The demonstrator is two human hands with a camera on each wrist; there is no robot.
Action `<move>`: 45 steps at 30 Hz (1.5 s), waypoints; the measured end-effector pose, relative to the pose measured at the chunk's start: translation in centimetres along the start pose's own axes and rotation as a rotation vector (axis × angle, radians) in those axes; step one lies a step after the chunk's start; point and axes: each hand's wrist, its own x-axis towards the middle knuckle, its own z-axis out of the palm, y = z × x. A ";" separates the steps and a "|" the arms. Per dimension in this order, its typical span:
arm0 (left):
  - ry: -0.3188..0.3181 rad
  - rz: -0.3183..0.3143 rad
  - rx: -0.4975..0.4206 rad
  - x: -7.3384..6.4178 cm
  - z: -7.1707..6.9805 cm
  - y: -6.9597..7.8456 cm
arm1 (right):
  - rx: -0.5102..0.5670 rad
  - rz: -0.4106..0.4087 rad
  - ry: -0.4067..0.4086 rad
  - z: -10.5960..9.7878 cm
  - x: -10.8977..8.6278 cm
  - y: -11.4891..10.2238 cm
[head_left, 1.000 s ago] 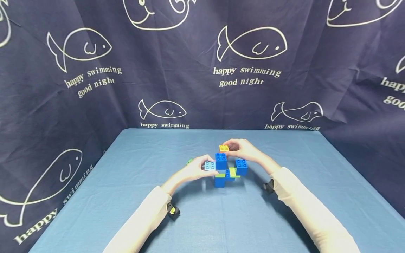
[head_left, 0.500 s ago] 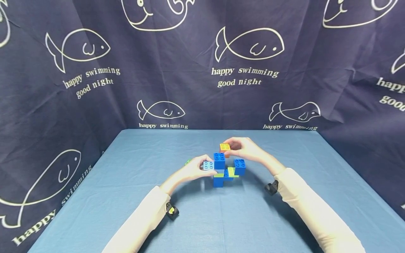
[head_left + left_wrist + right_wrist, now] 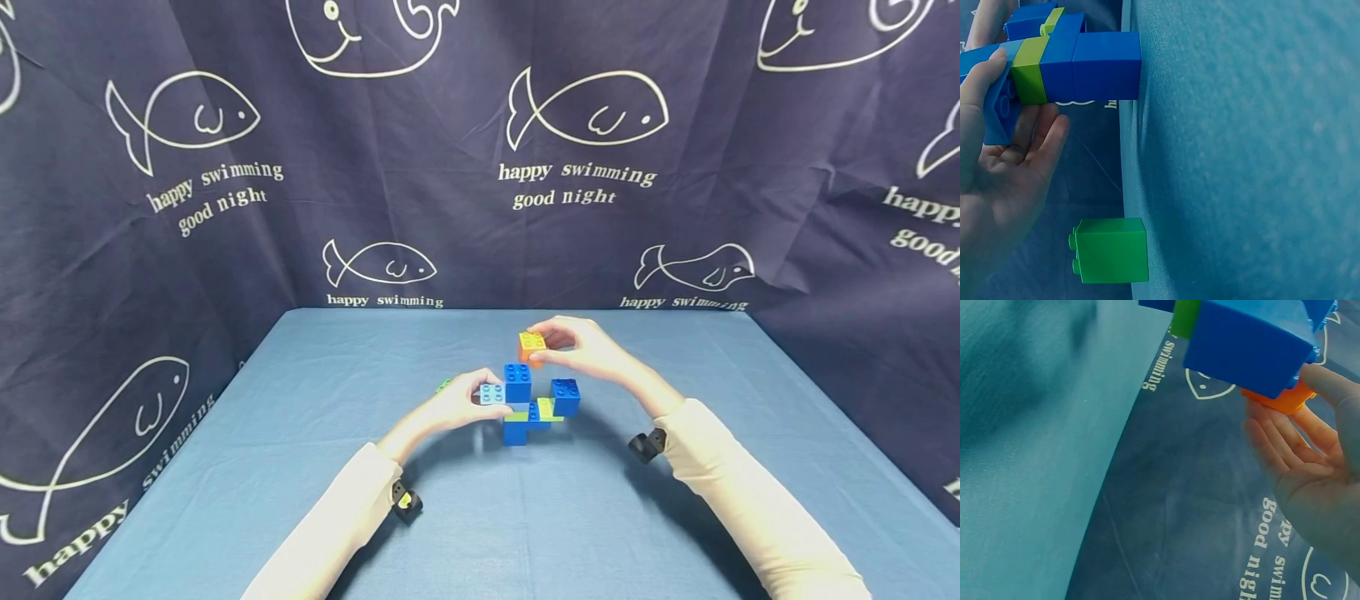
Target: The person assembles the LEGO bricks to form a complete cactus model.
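Observation:
A stack of toy building bricks stands on the table, with a dark blue brick [image 3: 517, 385] on top and a yellow-green brick [image 3: 1030, 70] lower down. My left hand [image 3: 459, 404] grips the stack from the left at its light blue brick [image 3: 491, 394], thumb on the near side and fingers behind. Above and behind the stack, my right hand [image 3: 588, 346] pinches an orange brick [image 3: 532, 343], studs up, between thumb and fingers. In the right wrist view, another dark blue brick [image 3: 1247, 350] of the stack partly covers the orange brick.
A loose green brick [image 3: 1113, 250] sits on the blue-covered table [image 3: 480, 533], partly behind the left hand in the head view. Dark blue cloth [image 3: 465, 208] with fish drawings hangs behind the table and at both sides.
My right hand has lifted the orange brick a little, widening the gap over the top dark blue brick. The left hand keeps its grip on the stack. The head view has shifted slightly.

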 end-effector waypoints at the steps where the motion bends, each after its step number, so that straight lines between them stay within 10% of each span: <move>1: -0.003 -0.002 0.000 0.0 0.0 0.0 | -0.001 -0.004 0.004 -0.1 0.0 -0.2; 45: -0.012 -0.024 0.028 -0.1 -0.2 -0.2 | 0.011 -0.095 0.004 -0.4 -1.4 -4.6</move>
